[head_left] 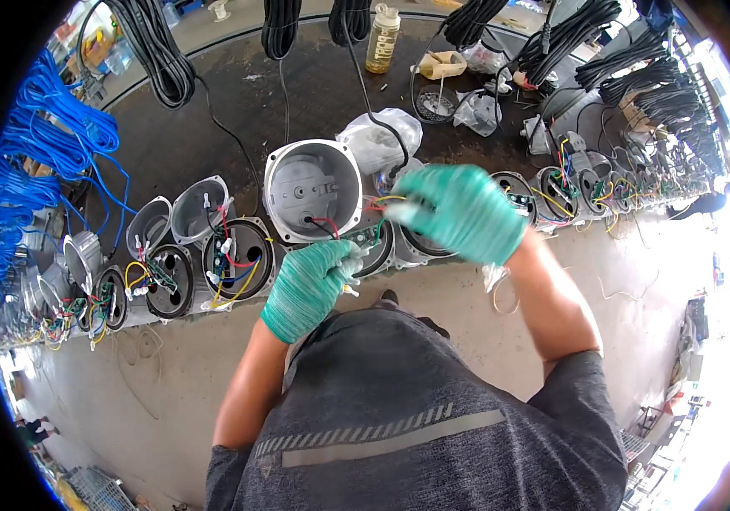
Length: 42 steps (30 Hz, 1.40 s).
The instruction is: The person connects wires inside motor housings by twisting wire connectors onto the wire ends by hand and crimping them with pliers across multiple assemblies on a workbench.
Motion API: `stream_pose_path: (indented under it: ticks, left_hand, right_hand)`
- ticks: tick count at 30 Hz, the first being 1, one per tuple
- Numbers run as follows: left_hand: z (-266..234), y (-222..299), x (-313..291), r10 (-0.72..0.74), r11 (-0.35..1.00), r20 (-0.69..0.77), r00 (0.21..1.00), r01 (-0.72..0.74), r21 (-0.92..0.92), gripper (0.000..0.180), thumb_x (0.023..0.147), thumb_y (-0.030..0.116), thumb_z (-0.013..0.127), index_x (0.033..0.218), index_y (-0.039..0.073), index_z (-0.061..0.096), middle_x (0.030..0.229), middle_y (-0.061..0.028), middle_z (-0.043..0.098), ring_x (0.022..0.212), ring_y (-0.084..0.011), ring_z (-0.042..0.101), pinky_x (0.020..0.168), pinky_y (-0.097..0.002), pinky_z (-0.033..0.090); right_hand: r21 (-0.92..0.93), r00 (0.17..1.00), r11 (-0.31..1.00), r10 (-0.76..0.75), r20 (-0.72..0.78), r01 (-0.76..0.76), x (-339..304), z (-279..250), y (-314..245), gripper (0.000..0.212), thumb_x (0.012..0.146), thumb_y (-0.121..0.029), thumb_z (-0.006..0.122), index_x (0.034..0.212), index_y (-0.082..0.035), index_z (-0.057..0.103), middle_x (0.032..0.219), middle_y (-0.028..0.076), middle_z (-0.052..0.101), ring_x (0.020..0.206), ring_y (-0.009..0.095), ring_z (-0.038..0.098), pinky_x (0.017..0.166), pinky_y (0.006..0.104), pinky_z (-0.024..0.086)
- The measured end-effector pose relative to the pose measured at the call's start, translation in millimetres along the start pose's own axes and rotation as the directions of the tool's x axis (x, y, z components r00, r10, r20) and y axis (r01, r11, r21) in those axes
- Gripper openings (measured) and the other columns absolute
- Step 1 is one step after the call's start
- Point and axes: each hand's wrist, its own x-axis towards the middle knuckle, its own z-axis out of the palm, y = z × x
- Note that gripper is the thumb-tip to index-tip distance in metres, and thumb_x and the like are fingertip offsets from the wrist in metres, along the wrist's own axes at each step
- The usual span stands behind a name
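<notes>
In front of me an open grey metal housing (314,192) faces up, with a red wire and a black wire coming out of its near side. My left hand (309,285), in a green knit glove, is closed at its near rim, pinching wires; white tips show beside the fingers. My right hand (463,213), gloved alike and smeared by motion, is raised to the right of the housing. Its fingers appear closed on thin red and yellow wires (386,199). Beneath and between the hands lies a round black base with a green circuit board (373,243), partly hidden.
More housings (199,209) and wired black bases (239,255) line the bench edge on both sides. Coiled black cables (156,60) hang ahead; blue cables (62,128) hang at left. A clear plastic bag (382,140) and a bottle (382,38) stand on the dark bench (229,111).
</notes>
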Motion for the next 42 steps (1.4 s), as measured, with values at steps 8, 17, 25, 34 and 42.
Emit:
stream_pose_path:
  ticks: [8, 17, 25, 34, 42]
  left_hand:
    - [4, -5, 2, 0.078, 0.996, -0.03, 0.997, -0.079, -0.037, 0.025, 0.1, 0.005, 0.071, 0.122, -0.006, 0.072, 0.095, -0.013, 0.078, 0.071, -0.013, 0.07, 0.065, -0.0294, 0.06]
    - [2, -9, 0, 0.004, 1.0, -0.026, 1.0, -0.004, -0.01, 0.024, 0.101, 0.005, 0.07, 0.122, -0.005, 0.073, 0.095, -0.0134, 0.078, 0.075, -0.0135, 0.072, 0.064, -0.0302, 0.061]
    - [3, 2, 3, 0.004, 1.0, -0.051, 0.999, -0.004, -0.008, 0.02, 0.097, 0.007, 0.076, 0.114, -0.003, 0.077, 0.085, -0.0174, 0.076, 0.068, -0.0181, 0.07, 0.064, -0.0336, 0.056]
    - [7, 6, 6, 0.094, 0.994, -0.12, 0.988, -0.087, 0.061, 0.021, 0.096, 0.008, 0.077, 0.113, -0.003, 0.076, 0.084, -0.0182, 0.075, 0.068, -0.0222, 0.073, 0.063, -0.0337, 0.055]
    - [5, 5, 6, 0.075, 0.992, -0.079, 0.994, -0.066, 0.11, 0.02, 0.094, 0.006, 0.078, 0.111, -0.003, 0.077, 0.084, -0.0182, 0.076, 0.067, -0.0242, 0.073, 0.063, -0.0348, 0.056]
  right_hand:
    - [0.014, 0.788, 0.985, 0.131, 0.601, -0.175, 15, -8, 104, 0.101, 0.076, -0.044, 0.088, 0.16, -0.008, 0.045, 0.14, 0.021, 0.064, 0.129, 0.038, 0.063, 0.111, 0.0455, 0.049]
    - [-0.008, 0.841, 0.959, 0.251, 0.48, -0.282, 14, -20, 82, 0.098, 0.08, -0.013, 0.076, 0.167, -0.006, 0.031, 0.137, 0.025, 0.062, 0.127, 0.042, 0.059, 0.11, 0.0452, 0.048]
    - [0.602, 0.975, 0.78, 0.22, -0.007, -0.172, -107, 37, 0, 0.1, 0.085, -0.013, 0.086, 0.165, -0.003, 0.028, 0.145, 0.012, 0.058, 0.126, 0.021, 0.057, 0.107, 0.0356, 0.047]
    - [0.868, 0.848, 0.252, 0.444, 0.289, -0.428, -88, 105, -66, 0.086, 0.08, 0.002, 0.069, 0.159, 0.001, 0.034, 0.146, 0.016, 0.057, 0.136, 0.021, 0.057, 0.112, 0.0327, 0.048]
    - [0.881, 0.897, 0.35, 0.411, 0.16, -0.318, -79, 127, -73, 0.09, 0.08, 0.001, 0.066, 0.163, -0.001, 0.031, 0.147, 0.025, 0.052, 0.141, 0.037, 0.055, 0.113, 0.0394, 0.048]
